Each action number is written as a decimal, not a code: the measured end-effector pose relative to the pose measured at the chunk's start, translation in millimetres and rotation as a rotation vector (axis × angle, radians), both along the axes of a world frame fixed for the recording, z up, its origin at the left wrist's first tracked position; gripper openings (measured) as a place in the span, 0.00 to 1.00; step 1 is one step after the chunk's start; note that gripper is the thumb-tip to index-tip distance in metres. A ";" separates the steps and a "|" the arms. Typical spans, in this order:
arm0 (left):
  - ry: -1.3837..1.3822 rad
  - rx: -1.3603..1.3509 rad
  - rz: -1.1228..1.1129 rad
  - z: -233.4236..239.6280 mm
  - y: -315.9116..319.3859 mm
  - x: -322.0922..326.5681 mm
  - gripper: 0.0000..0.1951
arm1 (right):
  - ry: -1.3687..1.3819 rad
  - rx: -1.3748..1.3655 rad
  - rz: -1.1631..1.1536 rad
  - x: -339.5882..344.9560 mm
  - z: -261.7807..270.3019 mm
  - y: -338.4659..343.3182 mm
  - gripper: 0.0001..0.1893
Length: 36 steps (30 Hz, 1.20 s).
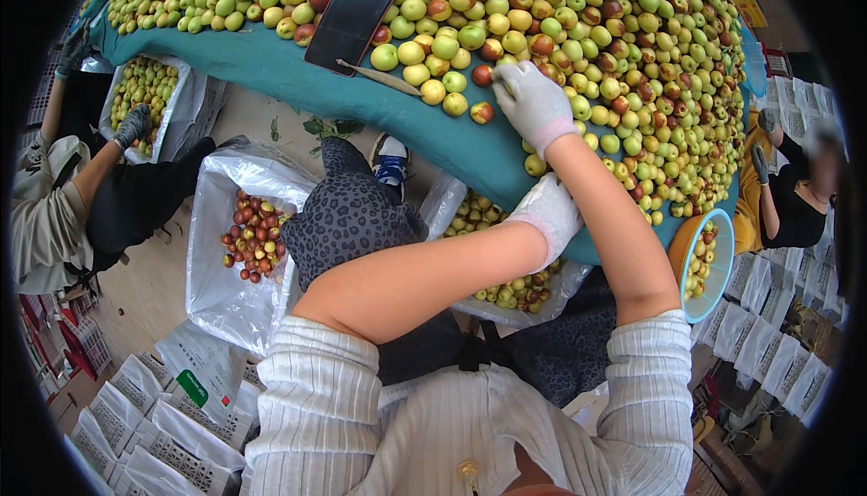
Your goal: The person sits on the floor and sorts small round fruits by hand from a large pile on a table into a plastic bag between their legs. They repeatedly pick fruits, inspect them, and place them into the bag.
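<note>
Jujubes, green, yellow and red-brown, are heaped on a table covered with green cloth. My right hand, in a white knit glove, reaches onto the front of the heap. Its fingers curl down among the fruit beside a red jujube; whether they grip one is hidden. My left hand, gloved too, is at the cloth's edge, partly behind my right forearm, and its fingers cannot be made out. Below it stands a plastic-lined crate of jujubes.
A smartphone and a dry leaf lie by the heap. Left of my knee is a lined crate with redder jujubes. A blue-rimmed basket stands right. Co-workers sit at left and right. Lined crates fill the floor behind.
</note>
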<state>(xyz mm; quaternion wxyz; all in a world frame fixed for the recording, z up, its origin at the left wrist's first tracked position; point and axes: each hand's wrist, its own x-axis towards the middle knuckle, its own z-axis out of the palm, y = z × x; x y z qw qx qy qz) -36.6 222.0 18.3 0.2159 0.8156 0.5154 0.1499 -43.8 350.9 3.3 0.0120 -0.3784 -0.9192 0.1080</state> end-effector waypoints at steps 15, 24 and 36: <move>-0.492 -0.166 0.289 -11.3 10.9 6.0 0.15 | -0.306 -0.053 0.246 -31.7 18.1 -0.8 0.11; 0.259 -0.139 -0.175 17.8 -0.1 -10.5 0.23 | -0.414 0.187 0.056 22.6 33.7 -3.5 0.13; -2.070 -1.140 0.898 8.5 4.0 22.4 0.19 | -0.265 0.106 0.379 -86.0 1.6 -10.2 0.12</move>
